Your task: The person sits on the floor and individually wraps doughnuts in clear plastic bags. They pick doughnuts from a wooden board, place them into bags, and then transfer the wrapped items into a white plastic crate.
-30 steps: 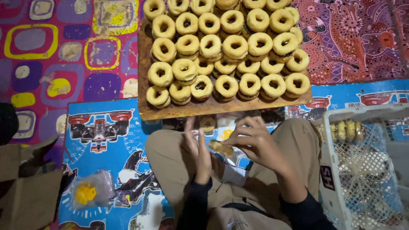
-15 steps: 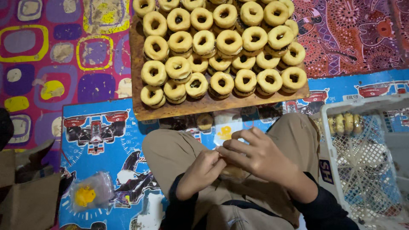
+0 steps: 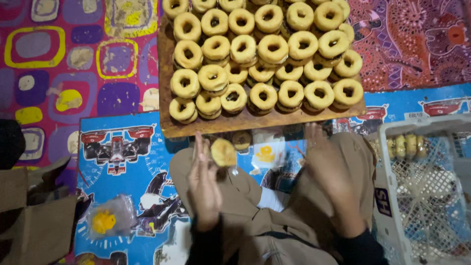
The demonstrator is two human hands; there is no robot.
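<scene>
The left hand [image 3: 205, 184] pinches a round pastry [image 3: 223, 152] below the doughnut board [image 3: 260, 121], while the blurred right hand [image 3: 327, 169] is spread empty.

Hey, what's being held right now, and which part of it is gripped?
The left hand holds a round doughnut at its fingertips, by the lower edge. The right hand is open and blurred, holding nothing visible.
</scene>
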